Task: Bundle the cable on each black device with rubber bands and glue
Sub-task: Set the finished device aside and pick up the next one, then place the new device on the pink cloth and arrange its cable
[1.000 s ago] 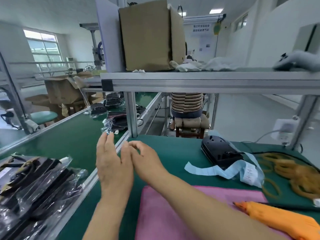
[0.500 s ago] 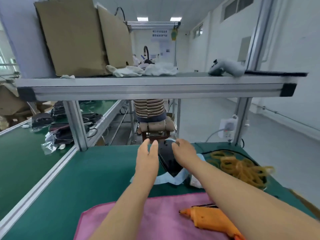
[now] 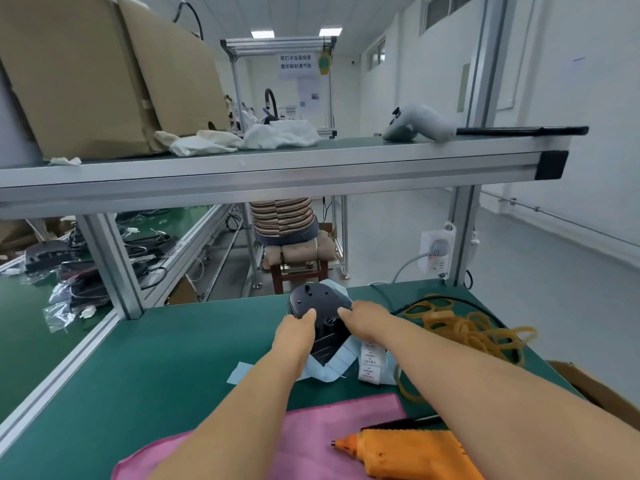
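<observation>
The black rounded plastic device (image 3: 320, 304) lies at the 12 o'clock end of the green bench mat (image 3: 156, 358), on top of a pale blue paper strip carrying white printed labels (image 3: 348, 358). Both hands are clamped on it. The left hand (image 3: 297, 330) takes the 8 o'clock edge with fingers bent over the casing. The right hand (image 3: 363, 318) takes the 3 o'clock edge, its fingertips curled onto the shell. A hold from two opposite sides suits lifting or turning the casing without letting it slide on the loose paper.

Both forearms are stretched almost straight toward 12 o'clock and converge on the device, wrists low over the mat.

The supplies lie within reach of the right arm. The heap of tan rubber bands (image 3: 464, 327) sits at 3 o'clock from the device. The orange glue gun (image 3: 408, 452) rests at 5 o'clock with its nozzle pointing to 9 o'clock, partly on the pink cloth (image 3: 322, 431), which probably serves as the working pad at 6 o'clock.

The device's cable cannot be identified. A thin black lead (image 3: 446, 299) curves behind the bands, and it cannot be told what it belongs to. Judged stage: fetching the device; banding and gluing are not yet begun.
</observation>
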{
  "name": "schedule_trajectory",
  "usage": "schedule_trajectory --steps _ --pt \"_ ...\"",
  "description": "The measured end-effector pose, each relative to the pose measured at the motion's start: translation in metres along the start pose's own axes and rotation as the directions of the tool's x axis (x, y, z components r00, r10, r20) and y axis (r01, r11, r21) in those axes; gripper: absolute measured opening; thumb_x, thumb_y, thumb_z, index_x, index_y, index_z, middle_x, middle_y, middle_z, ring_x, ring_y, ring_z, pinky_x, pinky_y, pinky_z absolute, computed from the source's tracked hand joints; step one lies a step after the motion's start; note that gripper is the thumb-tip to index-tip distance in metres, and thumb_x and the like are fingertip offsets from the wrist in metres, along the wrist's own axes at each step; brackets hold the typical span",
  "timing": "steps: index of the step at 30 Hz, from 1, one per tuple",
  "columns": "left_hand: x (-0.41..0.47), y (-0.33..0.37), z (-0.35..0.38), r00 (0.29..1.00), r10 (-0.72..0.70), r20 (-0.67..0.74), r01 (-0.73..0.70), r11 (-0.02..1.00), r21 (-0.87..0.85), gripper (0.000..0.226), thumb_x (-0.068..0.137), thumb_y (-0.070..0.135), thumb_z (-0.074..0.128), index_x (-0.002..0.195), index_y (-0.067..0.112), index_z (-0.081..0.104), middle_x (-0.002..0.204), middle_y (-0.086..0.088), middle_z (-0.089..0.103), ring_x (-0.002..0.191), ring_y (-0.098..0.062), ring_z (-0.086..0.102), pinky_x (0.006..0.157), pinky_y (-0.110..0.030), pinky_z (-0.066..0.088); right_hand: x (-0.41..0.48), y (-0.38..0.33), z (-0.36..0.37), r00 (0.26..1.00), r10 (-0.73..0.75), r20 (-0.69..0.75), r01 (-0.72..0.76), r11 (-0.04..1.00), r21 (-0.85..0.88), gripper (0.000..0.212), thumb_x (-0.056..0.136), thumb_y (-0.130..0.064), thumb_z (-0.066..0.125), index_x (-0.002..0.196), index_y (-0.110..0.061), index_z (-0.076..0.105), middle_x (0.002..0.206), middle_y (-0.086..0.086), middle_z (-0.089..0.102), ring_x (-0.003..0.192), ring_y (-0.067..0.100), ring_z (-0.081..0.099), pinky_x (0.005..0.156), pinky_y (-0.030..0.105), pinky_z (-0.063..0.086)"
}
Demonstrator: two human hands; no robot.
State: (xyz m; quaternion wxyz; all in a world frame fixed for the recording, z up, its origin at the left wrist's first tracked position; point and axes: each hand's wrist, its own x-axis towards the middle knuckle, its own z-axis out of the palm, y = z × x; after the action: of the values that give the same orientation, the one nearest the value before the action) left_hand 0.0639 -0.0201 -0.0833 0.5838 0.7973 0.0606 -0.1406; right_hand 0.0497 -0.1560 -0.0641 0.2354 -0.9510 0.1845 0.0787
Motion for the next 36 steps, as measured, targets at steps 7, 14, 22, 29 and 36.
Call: schedule_trajectory --steps 7,14,22,29,36 --pt "0.003 0.001 -0.009 0.982 -0.186 0.013 0.180 0.929 -0.324 0.046 0.090 0.041 0.067 0.122 0.009 0.057 0.105 -0.009 0.066 0.091 -0.024 0.063 0.069 -0.035 0.053 -0.004 0.005 0.000 1.000 0.006 0.024 -0.009 0.989 0.144 0.032 0.097 0.001 0.039 0.128 0.002 0.047 0.126 0.024 0.054 0.111 0.037 0.056 0.085 0.040 0.045" --pt "-0.007 0.001 -0.036 0.984 -0.162 0.070 0.176 0.854 -0.490 0.049 0.079 0.036 0.080 0.112 0.002 0.068 0.099 -0.019 0.073 0.079 -0.033 0.071 0.054 -0.035 0.057 -0.034 -0.017 -0.002 0.990 -0.136 -0.039 0.140 0.911 0.388 0.029 0.100 -0.006 0.036 0.122 0.001 0.053 0.127 0.022 0.055 0.114 0.035 0.053 0.090 0.039 0.042" --pt "-0.041 0.023 -0.100 0.980 0.186 -0.073 -0.192 0.778 -0.598 0.045 0.077 0.015 0.080 0.118 0.009 0.063 0.106 -0.012 0.074 0.087 -0.025 0.074 0.071 -0.036 0.058 -0.078 -0.055 -0.021 0.886 -0.412 -0.213 0.464 0.784 0.412 0.048 0.101 -0.019 0.037 0.148 -0.025 0.041 0.149 0.004 0.047 0.130 0.022 0.045 0.107 0.032 0.036" --pt "-0.079 0.009 -0.137 0.969 0.203 -0.141 -0.245 0.731 -0.637 0.034 0.083 0.010 0.075 0.115 0.010 0.063 0.101 -0.010 0.076 0.079 -0.021 0.075 0.062 -0.033 0.059 -0.114 -0.075 -0.002 0.839 -0.483 -0.252 0.537 0.656 0.531 0.051 0.096 -0.008 0.046 0.142 -0.028 0.045 0.132 -0.007 0.053 0.116 0.012 0.050 0.094 0.023 0.037" --pt "-0.127 -0.031 -0.169 0.986 0.004 -0.166 -0.123 0.690 -0.713 0.034 0.077 0.027 0.082 0.101 0.007 0.069 0.080 -0.015 0.076 0.062 -0.031 0.073 0.051 -0.042 0.057 -0.157 -0.063 0.050 0.926 -0.131 -0.353 0.343 0.682 0.646 0.018 0.090 -0.021 0.054 0.073 -0.014 0.054 0.075 0.000 0.061 0.069 0.017 0.052 0.064 0.032 0.044"
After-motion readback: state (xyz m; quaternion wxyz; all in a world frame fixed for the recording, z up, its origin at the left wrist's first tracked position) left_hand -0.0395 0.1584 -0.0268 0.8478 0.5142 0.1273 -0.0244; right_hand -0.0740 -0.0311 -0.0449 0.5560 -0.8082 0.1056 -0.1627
